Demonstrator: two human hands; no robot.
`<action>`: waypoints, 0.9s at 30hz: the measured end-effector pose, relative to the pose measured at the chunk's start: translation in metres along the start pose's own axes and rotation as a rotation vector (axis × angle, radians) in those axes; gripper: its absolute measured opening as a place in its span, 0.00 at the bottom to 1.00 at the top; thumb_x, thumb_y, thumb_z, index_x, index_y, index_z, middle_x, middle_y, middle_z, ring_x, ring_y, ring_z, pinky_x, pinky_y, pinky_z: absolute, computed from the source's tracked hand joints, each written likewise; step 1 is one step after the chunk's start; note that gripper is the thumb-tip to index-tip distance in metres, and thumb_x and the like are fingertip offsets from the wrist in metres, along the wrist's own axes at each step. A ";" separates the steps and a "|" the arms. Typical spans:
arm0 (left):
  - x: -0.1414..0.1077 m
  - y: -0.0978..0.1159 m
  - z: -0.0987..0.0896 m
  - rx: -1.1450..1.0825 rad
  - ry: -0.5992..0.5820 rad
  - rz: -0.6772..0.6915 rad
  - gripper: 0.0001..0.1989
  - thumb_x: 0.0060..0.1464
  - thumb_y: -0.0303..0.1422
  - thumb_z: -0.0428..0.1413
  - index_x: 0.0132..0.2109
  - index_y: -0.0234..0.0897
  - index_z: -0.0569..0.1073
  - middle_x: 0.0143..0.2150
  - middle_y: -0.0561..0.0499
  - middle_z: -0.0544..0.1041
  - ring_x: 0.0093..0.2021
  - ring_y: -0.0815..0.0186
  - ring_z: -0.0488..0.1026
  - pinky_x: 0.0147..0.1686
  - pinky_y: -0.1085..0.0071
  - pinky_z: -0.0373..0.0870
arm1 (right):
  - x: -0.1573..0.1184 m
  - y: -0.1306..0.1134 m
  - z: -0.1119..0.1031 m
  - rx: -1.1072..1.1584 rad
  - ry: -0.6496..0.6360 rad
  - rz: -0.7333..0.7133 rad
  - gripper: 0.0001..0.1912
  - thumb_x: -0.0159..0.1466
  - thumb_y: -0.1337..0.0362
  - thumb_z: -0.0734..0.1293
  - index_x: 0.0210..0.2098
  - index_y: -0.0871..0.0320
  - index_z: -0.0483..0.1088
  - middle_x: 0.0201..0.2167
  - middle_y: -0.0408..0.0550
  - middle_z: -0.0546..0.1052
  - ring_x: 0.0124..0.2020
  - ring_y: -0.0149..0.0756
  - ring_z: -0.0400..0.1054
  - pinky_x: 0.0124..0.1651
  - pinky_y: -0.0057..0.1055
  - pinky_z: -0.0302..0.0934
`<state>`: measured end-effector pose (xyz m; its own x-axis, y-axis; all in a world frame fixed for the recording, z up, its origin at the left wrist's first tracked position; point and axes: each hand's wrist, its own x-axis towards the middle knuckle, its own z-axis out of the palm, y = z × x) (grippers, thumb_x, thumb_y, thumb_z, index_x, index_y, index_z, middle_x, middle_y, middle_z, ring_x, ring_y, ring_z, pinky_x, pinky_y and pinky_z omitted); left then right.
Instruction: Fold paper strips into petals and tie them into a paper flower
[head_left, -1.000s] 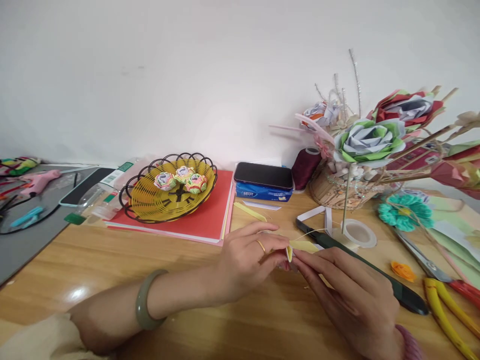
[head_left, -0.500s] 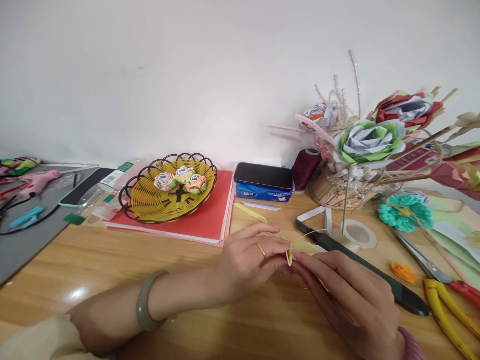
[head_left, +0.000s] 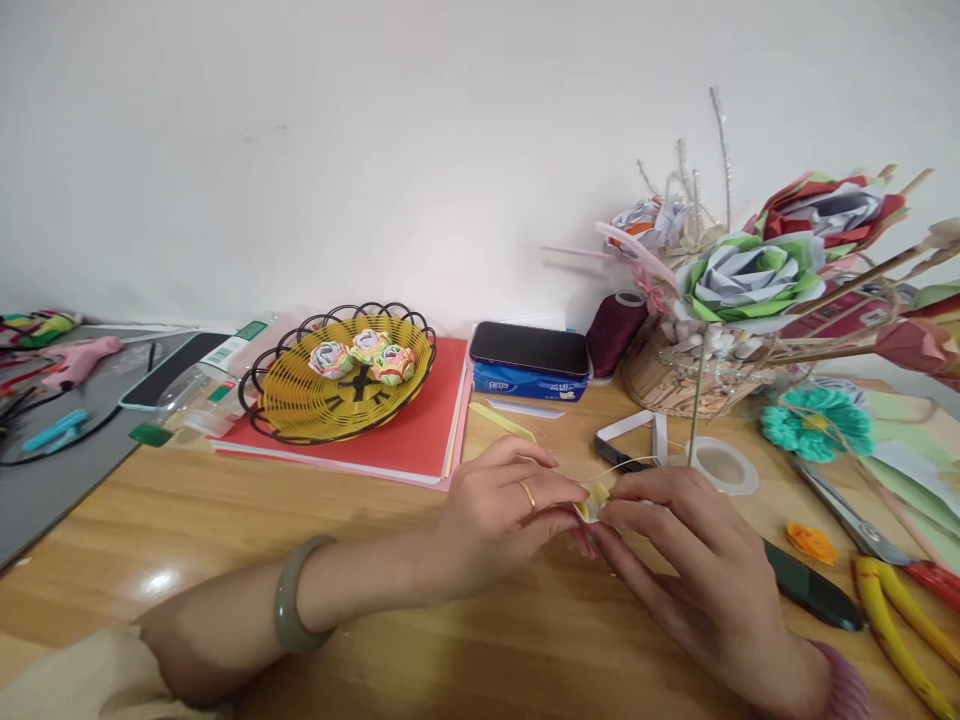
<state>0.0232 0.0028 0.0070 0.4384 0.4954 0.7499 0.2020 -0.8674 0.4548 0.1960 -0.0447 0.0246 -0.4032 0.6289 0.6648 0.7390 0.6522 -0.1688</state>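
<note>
My left hand [head_left: 510, 500], with a gold ring on one finger, pinches a small folded yellow and white paper piece [head_left: 589, 508]. From the other side, the fingertips of my right hand [head_left: 690, 560] close on the same piece. A bit of pink shows beneath it between the hands; what it is I cannot make out. A thin pale thread [head_left: 611, 468] runs just above the fingers. Behind my right hand lies a dark green-handled tool [head_left: 814, 588], partly covered. Yellow and white paper strips [head_left: 502, 418] rest beyond my left hand.
A yellow woven basket [head_left: 300, 405] with 3 paper flowers stands on red paper [head_left: 435, 440]. Behind are a phone [head_left: 529, 347] on a blue tissue pack and a maroon thread spool [head_left: 615, 335]. At right are tape [head_left: 724, 465], scissors [head_left: 855, 520], yellow-handled pliers [head_left: 900, 630] and a flower arrangement [head_left: 750, 280].
My right hand has lifted slightly and its fingertips have shifted on the paper piece. The folded paper shows more widely spread. My left hand stays nearly in place.
</note>
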 end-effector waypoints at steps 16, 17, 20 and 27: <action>0.004 -0.001 -0.003 -0.168 -0.103 -0.146 0.10 0.47 0.32 0.58 0.37 0.31 0.74 0.31 0.46 0.77 0.36 0.67 0.71 0.38 0.69 0.72 | 0.000 0.012 -0.005 0.000 -0.085 -0.069 0.05 0.58 0.72 0.62 0.33 0.57 0.63 0.40 0.52 0.67 0.47 0.45 0.58 0.46 0.45 0.55; 0.005 0.000 -0.004 -0.180 -0.108 -0.172 0.09 0.47 0.32 0.58 0.36 0.31 0.74 0.31 0.46 0.77 0.36 0.67 0.72 0.38 0.70 0.72 | 0.000 0.011 -0.005 0.010 -0.068 -0.066 0.05 0.58 0.72 0.62 0.33 0.57 0.63 0.39 0.51 0.68 0.45 0.44 0.59 0.45 0.44 0.56; 0.006 0.002 -0.004 -0.213 -0.084 -0.167 0.05 0.48 0.29 0.57 0.33 0.31 0.73 0.29 0.46 0.77 0.33 0.68 0.72 0.36 0.70 0.72 | 0.000 0.011 -0.003 0.134 -0.081 -0.035 0.05 0.60 0.72 0.59 0.33 0.57 0.62 0.34 0.49 0.70 0.39 0.38 0.64 0.39 0.36 0.61; 0.006 0.002 -0.005 -0.212 -0.050 -0.038 0.06 0.48 0.28 0.57 0.34 0.30 0.70 0.29 0.47 0.76 0.31 0.69 0.72 0.34 0.72 0.71 | -0.003 0.012 0.001 0.321 -0.140 -0.036 0.07 0.62 0.73 0.55 0.37 0.57 0.60 0.30 0.47 0.70 0.32 0.31 0.67 0.31 0.26 0.64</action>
<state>0.0222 0.0046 0.0151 0.4780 0.5198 0.7081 0.0328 -0.8161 0.5770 0.2057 -0.0379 0.0194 -0.5128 0.6405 0.5717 0.5245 0.7609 -0.3820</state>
